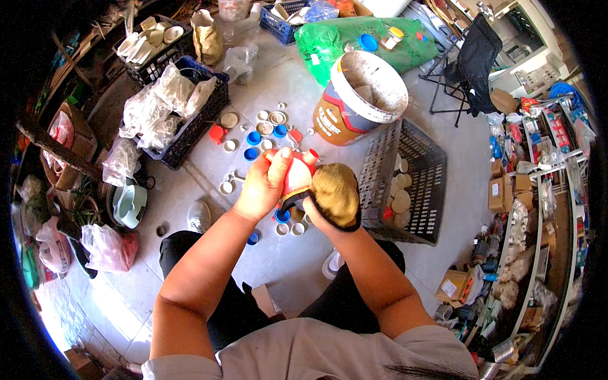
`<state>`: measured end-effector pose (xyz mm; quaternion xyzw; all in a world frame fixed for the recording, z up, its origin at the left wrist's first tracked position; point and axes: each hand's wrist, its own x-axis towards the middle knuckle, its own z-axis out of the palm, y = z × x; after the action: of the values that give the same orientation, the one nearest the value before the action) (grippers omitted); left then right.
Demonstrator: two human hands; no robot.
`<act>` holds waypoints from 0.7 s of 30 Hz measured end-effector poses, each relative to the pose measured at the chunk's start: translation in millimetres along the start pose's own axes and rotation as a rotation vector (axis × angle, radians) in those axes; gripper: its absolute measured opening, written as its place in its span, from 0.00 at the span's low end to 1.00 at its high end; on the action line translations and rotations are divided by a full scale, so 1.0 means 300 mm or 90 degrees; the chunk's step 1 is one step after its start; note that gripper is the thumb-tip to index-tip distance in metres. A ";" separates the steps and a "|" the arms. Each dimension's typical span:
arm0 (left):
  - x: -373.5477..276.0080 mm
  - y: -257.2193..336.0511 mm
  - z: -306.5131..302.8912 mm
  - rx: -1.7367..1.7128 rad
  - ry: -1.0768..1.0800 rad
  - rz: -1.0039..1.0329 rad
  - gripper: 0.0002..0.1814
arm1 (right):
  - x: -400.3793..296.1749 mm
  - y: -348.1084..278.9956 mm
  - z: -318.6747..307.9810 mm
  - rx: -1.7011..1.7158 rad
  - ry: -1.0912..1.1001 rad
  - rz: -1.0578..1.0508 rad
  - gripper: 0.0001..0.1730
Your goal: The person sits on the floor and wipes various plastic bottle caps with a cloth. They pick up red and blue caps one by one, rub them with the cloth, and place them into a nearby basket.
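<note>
Just above the floor, my left hand (266, 183) grips a red plastic pipe fitting (299, 172) with a short side outlet, the thumb pressed along its side. A mustard-coloured cloth with black edging (336, 192) covers most of my right hand (317, 216), whose fingers are hidden. Part of the cloth lies against the fitting's lower edge. Beneath and beyond both hands, several blue plastic caps (253, 137) and white plastic caps (298, 229) are scattered over the floor. Another red fitting (217, 134) lies among them.
At the right, a black plastic crate (422, 190) holds pale round parts. A large brown-and-white bucket (339, 118) stands behind it. Bagged fittings (159, 107) fill a dark crate at the left. Beyond are a green sack (323, 42) and a folding chair (475, 61); loaded shelves (541, 199) line the right.
</note>
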<state>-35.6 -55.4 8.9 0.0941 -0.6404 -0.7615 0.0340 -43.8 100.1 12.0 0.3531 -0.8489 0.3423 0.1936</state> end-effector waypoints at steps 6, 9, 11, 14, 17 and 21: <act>-0.009 0.006 0.005 -0.088 -0.041 -0.055 0.26 | -0.035 0.014 0.039 0.149 0.004 0.019 0.31; -0.035 0.022 0.014 -0.030 -0.038 0.053 0.20 | -0.069 -0.001 0.046 0.214 0.005 0.283 0.18; -0.039 0.014 0.015 0.006 -0.051 0.116 0.19 | -0.029 -0.002 0.020 0.343 0.025 0.456 0.18; -0.048 -0.001 0.019 -0.047 -0.126 0.130 0.21 | 0.026 0.013 0.017 0.645 0.094 0.694 0.18; -0.061 0.022 0.051 -0.158 -0.161 0.053 0.30 | 0.036 0.102 -0.027 0.795 0.094 0.783 0.26; -0.040 0.063 0.047 -0.317 -0.105 -0.072 0.36 | 0.167 0.087 -0.185 0.250 -0.111 0.270 0.18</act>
<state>-27.9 -42.9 30.9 0.0562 -0.4275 -0.9014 -0.0384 -91.7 130.0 67.3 0.2266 -0.8349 0.5008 -0.0280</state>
